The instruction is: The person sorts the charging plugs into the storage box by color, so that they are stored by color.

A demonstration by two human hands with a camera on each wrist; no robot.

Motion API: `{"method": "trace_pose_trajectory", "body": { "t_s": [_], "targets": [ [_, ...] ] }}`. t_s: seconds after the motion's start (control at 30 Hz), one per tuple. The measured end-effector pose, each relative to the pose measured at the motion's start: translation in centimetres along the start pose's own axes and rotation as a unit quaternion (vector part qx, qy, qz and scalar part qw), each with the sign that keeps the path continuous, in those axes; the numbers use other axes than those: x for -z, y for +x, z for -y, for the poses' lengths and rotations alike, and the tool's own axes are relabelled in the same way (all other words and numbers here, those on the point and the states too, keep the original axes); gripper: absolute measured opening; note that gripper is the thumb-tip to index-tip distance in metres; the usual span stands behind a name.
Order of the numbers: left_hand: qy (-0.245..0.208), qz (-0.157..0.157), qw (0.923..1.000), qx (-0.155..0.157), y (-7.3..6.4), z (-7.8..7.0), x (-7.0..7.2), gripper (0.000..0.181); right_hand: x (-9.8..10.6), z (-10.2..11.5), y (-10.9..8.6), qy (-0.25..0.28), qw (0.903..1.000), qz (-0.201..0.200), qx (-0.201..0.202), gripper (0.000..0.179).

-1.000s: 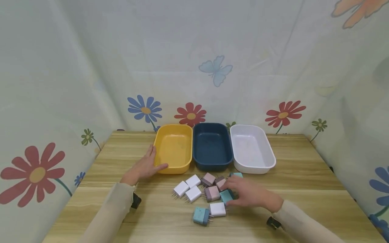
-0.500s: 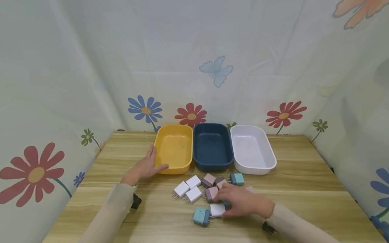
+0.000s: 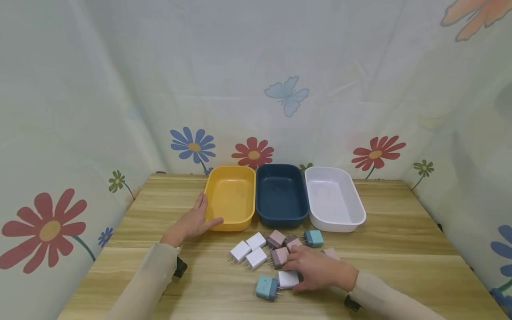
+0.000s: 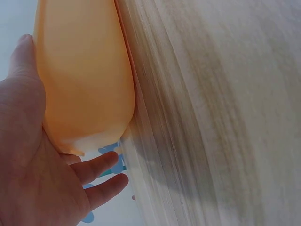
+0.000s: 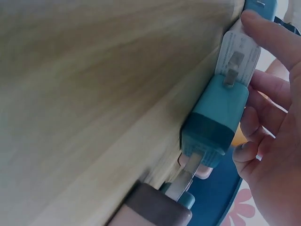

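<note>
My left hand [image 3: 190, 223] rests against the near left corner of the yellow bin [image 3: 231, 226], thumb along its front and straight fingers along its side. In the left wrist view, two fingers extend past the bin's wall. My right hand [image 3: 320, 269] pinches a white charger plug [image 3: 287, 280] between thumb and fingers on the table. A teal charger [image 5: 225, 99] lies beside it, mostly hidden by the hand in the head view. Another teal charger [image 3: 266, 288] sits to its left. Pink chargers [image 3: 279, 257] and white chargers [image 3: 256, 258] lie just beyond.
A dark blue bin [image 3: 282, 222] and a white bin [image 3: 338, 226] stand in a row right of the yellow one. One teal charger [image 3: 314, 238] lies before them, and a pink charger [image 3: 331, 253] sits behind my right hand. A flowered cloth [image 3: 256, 111] hangs behind the wooden table [image 3: 384, 249].
My right hand has shifted left and toward me, from a teal charger to the white one. The far teal charger and a pink one at right have come into view. My left hand stays put.
</note>
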State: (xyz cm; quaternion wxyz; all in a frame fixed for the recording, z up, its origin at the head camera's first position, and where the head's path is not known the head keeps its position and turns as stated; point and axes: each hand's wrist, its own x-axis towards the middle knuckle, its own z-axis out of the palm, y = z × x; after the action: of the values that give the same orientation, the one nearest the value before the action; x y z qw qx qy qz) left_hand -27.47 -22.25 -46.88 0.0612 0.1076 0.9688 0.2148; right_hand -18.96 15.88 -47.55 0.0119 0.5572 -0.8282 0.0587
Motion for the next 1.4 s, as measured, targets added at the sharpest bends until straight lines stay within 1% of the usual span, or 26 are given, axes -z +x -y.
{"method": "trace_pose_trajectory", "body": {
  "t_s": [0.1, 0.3, 0.37, 0.53, 0.77, 0.9, 1.0, 1.17, 1.27, 1.4],
  "targets": [
    [0.002, 0.000, 1.0000, 0.002, 0.0, 0.0, 0.0, 0.110, 0.1, 0.1, 0.0, 0.010, 0.9999, -0.009, 0.002, 0.042],
    [0.001, 0.004, 1.0000, 0.002, 0.1, -0.1, 0.1, 0.110, 0.3, -0.1, -0.2, 0.077, 0.9967, -0.016, -0.018, 0.037],
    [0.002, 0.005, 1.0000, 0.002, 0.1, -0.1, 0.1, 0.110, 0.5, -0.2, -0.3, 0.091, 0.9953, -0.022, -0.022, 0.038],
    [0.002, 0.007, 1.0000, 0.005, 0.1, -0.2, 0.1, 0.110, 1.4, -0.3, -0.2, 0.086, 0.9954, -0.037, -0.022, 0.038],
    [0.001, 0.009, 1.0000, 0.005, 0.1, -0.2, 0.1, 0.110, 3.2, -0.4, 0.3, 0.091, 0.9946, -0.039, -0.033, 0.041],
    [0.002, 0.007, 1.0000, 0.005, 0.1, -0.1, 0.0, 0.112, 4.1, -0.8, 0.9, 0.093, 0.9939, -0.045, -0.039, 0.039],
    [0.001, 0.007, 1.0000, 0.006, 0.1, 0.0, 0.0, 0.113, 4.7, -1.1, 1.4, 0.115, 0.9911, -0.038, -0.054, 0.037],
    [-0.003, 0.005, 0.9999, 0.008, 0.1, -0.1, -0.1, 0.114, 5.7, -1.7, 2.4, 0.155, 0.9839, -0.031, -0.083, 0.037],
    [-0.001, 0.005, 1.0000, 0.005, 0.1, 0.0, -0.1, 0.113, 6.0, -2.2, 3.0, 0.158, 0.9825, -0.040, -0.091, 0.036],
    [0.002, 0.006, 1.0000, 0.002, 0.2, 0.1, -0.1, 0.112, 6.3, -2.7, 3.9, 0.141, 0.9835, -0.062, -0.095, 0.035]
  ]
}}
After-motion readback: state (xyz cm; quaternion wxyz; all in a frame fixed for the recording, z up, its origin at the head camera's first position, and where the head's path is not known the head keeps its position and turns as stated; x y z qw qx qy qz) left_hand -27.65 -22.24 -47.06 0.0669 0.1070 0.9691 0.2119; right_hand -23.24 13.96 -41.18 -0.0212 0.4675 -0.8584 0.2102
